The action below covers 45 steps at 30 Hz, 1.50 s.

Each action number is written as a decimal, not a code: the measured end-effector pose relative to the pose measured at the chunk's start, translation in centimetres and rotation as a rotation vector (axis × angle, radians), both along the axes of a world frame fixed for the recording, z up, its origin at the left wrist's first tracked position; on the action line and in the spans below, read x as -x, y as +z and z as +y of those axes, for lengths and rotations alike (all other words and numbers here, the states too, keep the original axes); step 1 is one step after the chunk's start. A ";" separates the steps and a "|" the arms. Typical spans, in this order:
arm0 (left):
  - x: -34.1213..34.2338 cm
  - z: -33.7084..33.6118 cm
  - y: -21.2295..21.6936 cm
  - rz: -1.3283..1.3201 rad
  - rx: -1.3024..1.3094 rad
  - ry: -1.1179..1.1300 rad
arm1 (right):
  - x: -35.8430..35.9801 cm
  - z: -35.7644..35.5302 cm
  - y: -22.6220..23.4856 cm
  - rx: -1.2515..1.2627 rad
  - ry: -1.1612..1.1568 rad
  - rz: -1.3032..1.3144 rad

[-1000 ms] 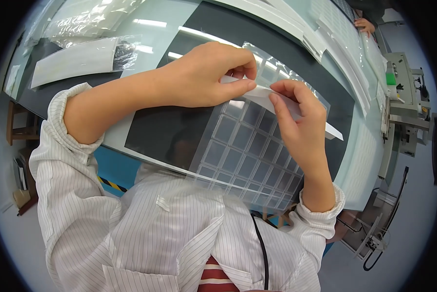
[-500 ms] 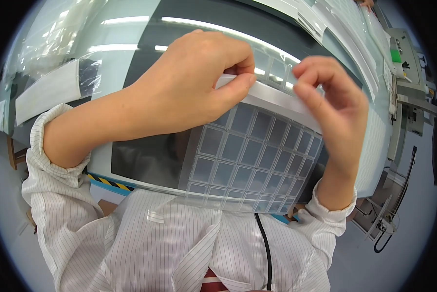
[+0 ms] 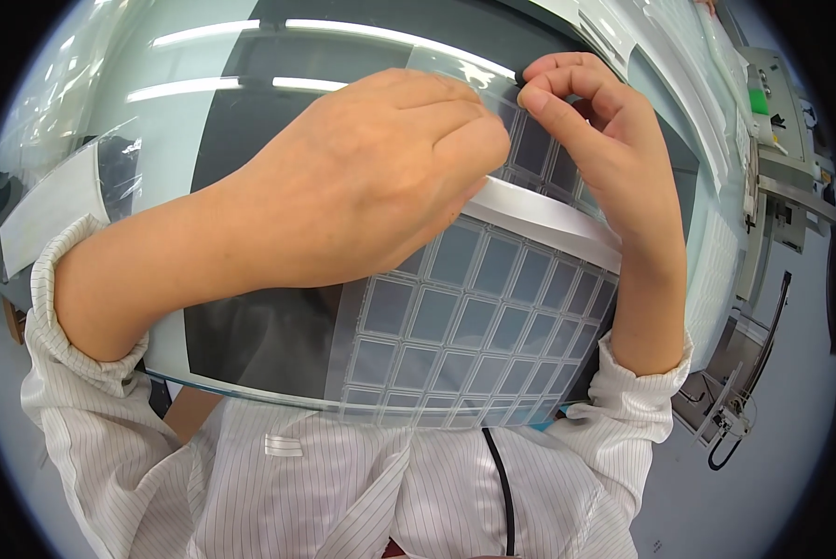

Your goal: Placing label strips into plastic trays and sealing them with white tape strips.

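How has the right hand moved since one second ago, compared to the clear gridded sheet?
Yes. The right hand has climbed from the white strip to the far edge of the gridded sheet.

A dark rectangular mat point(image 3: 250, 345) lies on the pale glossy table point(image 3: 110, 112), spreading below and to the left of the fingers. Far to their left, at the table's edge, sits a white flat card in a clear plastic bag point(image 3: 50, 210). To the right of the fingers, beyond the table's edge, stands a grey machine with a green part point(image 3: 779, 121). Lower right, a black cable loop point(image 3: 727, 445) hangs over the grey floor point(image 3: 762, 484).
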<state>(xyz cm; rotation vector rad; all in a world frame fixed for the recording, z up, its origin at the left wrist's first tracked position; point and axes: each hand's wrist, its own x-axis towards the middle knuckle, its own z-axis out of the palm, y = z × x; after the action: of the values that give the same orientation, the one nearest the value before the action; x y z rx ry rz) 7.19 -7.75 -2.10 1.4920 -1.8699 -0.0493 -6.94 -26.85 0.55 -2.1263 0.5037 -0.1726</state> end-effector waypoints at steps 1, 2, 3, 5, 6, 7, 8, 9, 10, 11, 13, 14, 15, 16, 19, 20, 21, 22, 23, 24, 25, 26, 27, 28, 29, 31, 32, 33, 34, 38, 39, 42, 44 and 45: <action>0.0 0.0 0.0 0.002 -0.007 -0.004 | 0.1 -0.1 -0.1 -0.002 0.000 0.003; 0.0 0.0 0.1 0.005 -0.010 -0.004 | 0.2 -0.3 -0.2 -0.056 -0.004 -0.013; -0.1 0.0 0.1 0.009 -0.035 -0.007 | 0.3 -0.5 -0.4 -0.109 -0.009 -0.030; -0.1 0.1 0.2 0.016 -0.068 -0.009 | 0.4 -0.6 -0.3 -0.143 -0.001 -0.041; -0.1 0.2 0.2 0.008 -0.080 -0.010 | 0.4 -0.6 -0.3 -0.172 0.005 -0.054; -0.2 0.1 0.3 -0.002 -0.091 -0.010 | 0.4 -0.7 -0.1 -0.170 0.001 -0.035; -0.2 0.1 0.3 -0.001 -0.094 -0.010 | 0.3 -0.6 -0.2 -0.174 0.001 -0.035; -0.2 0.1 0.3 -0.001 -0.097 -0.010 | 0.3 -0.5 -0.3 -0.133 0.001 -0.035; -0.2 0.1 0.3 -0.003 -0.102 -0.010 | 0.3 -0.5 -0.4 -0.094 0.001 -0.036; -0.2 0.1 0.3 -0.005 -0.106 -0.010 | 0.2 -0.5 -0.6 -0.098 0.001 -0.038; -0.2 0.1 0.3 -0.008 -0.100 -0.005 | 0.2 -0.5 -0.8 -0.109 -0.006 -0.057; -0.2 0.1 0.3 -0.009 -0.100 -0.007 | 0.2 -0.6 -0.9 -0.109 -0.008 -0.058; -0.2 0.1 0.2 -0.005 -0.088 -0.007 | 0.1 -0.6 -0.9 -0.102 -0.007 -0.053; -0.2 0.1 0.2 0.000 -0.076 -0.006 | 0.1 -0.6 -0.9 -0.096 -0.005 -0.047; -0.1 0.1 0.2 0.009 -0.084 -0.006 | 0.1 -0.4 -1.0 -0.088 -0.008 -0.066; -0.1 0.1 0.3 0.008 -0.084 -0.008 | 0.1 -0.5 -1.0 -0.088 -0.011 -0.067; -0.1 0.0 0.3 0.011 -0.076 -0.008 | 0.1 -0.5 -1.0 -0.059 -0.001 -0.071; -0.1 0.0 0.3 0.014 -0.068 -0.008 | 0.1 -0.5 -1.0 -0.032 0.008 -0.075; -0.1 -0.1 0.3 0.012 -0.070 -0.011 | 0.1 -0.5 -1.0 -0.033 0.005 -0.077; 0.0 -0.1 0.2 0.018 -0.047 -0.010 | 0.0 -0.4 -0.9 -0.019 0.014 -0.069; 0.0 -0.1 0.2 0.021 -0.023 -0.009 | -0.1 -0.3 -0.8 -0.004 0.022 -0.064; -0.1 -0.1 0.2 0.016 -0.024 -0.012 | -0.1 -0.3 -0.7 -0.005 0.018 -0.069; -0.1 -0.2 0.2 0.020 -0.015 -0.012 | -0.2 -0.3 -0.5 0.002 0.028 -0.073; -0.1 -0.2 0.2 0.027 -0.006 -0.013 | -0.2 -0.3 -0.5 0.010 0.038 -0.075; -0.1 -0.3 0.1 0.024 -0.006 -0.015 | -0.2 -0.3 -0.4 0.010 0.036 -0.078; -0.1 -0.3 0.1 0.015 0.005 -0.016 | -0.2 -0.4 -0.3 0.090 0.057 -0.060; 0.0 -0.3 0.2 0.013 0.003 -0.014 | -0.3 -0.3 -0.2 0.088 0.058 -0.063; 0.0 -0.3 0.2 0.010 0.005 -0.013 | -0.5 -0.1 0.0 0.163 0.054 -0.032; 0.0 -0.3 0.2 0.008 0.008 -0.013 | -0.6 0.0 0.1 0.239 0.048 0.000; 0.1 -0.3 0.0 0.005 0.006 -0.014 | -0.5 0.3 -0.5 0.229 0.036 -0.028; 0.0 -0.2 -0.1 0.004 -0.001 -0.015 | -0.3 0.2 -0.9 0.156 0.028 -0.076; 0.1 0.1 0.0 -0.015 -0.015 -0.018 | 0.2 0.1 -1.5 0.017 0.050 -0.166; 0.1 0.0 0.2 -0.026 -0.021 -0.026 | 0.5 -0.4 -1.5 -0.048 0.074 -0.201; 0.0 0.1 0.2 -0.031 -0.039 -0.036 | 0.5 -0.7 -1.6 -0.036 0.105 -0.185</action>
<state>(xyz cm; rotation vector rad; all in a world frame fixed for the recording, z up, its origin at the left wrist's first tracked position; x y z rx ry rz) 7.20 -7.69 -1.88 1.4926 -1.9303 -0.0804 -7.48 -27.57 -1.02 -2.0716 0.2840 -0.2955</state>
